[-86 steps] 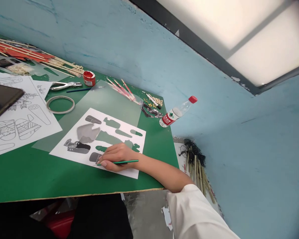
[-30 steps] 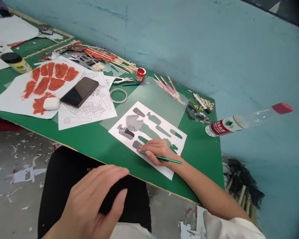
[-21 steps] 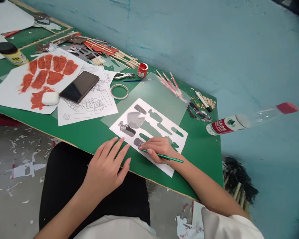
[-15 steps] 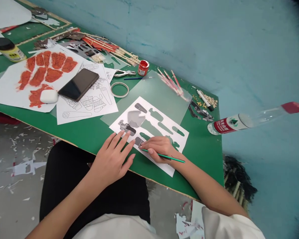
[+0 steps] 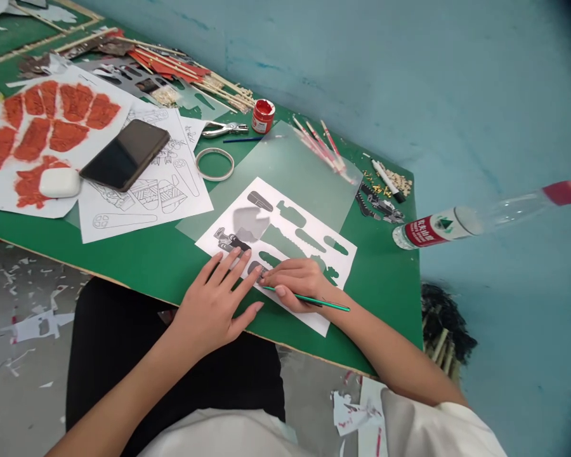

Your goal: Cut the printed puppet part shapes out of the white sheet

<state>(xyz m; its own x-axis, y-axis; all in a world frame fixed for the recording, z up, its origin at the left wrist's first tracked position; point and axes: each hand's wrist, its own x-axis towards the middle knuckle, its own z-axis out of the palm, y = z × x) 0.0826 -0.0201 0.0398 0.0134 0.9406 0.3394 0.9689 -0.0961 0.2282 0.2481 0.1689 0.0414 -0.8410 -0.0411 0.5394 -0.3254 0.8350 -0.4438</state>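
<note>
A white sheet (image 5: 314, 320) with cut-out openings and dark printed shapes lies near the front edge of the green table. My left hand (image 5: 220, 295) rests flat on its left part, fingers spread, fingertips by a black printed figure (image 5: 226, 238). Pinched in my right hand (image 5: 297, 284) is a slim green stick-like tool (image 5: 330, 305); its tip is at a small grey shape (image 5: 255, 270) just beside my left fingers. What that tip is like is hidden by the fingers. A translucent sheet (image 5: 285, 155) lies partly under the white one.
Left on the table (image 5: 166, 273) are a phone (image 5: 126, 154), a white case (image 5: 59, 183), line drawings (image 5: 145, 219) and a red-painted sheet (image 5: 90, 82). Behind are a tape ring (image 5: 214, 164), red paint jar (image 5: 263, 117) and pliers-like punch (image 5: 224, 129). A bottle (image 5: 426, 230) stands right.
The view has shifted slightly, so the table items appear further left. Both hands keep nearly the same pose on the white sheet, the green tool still in my right hand.
</note>
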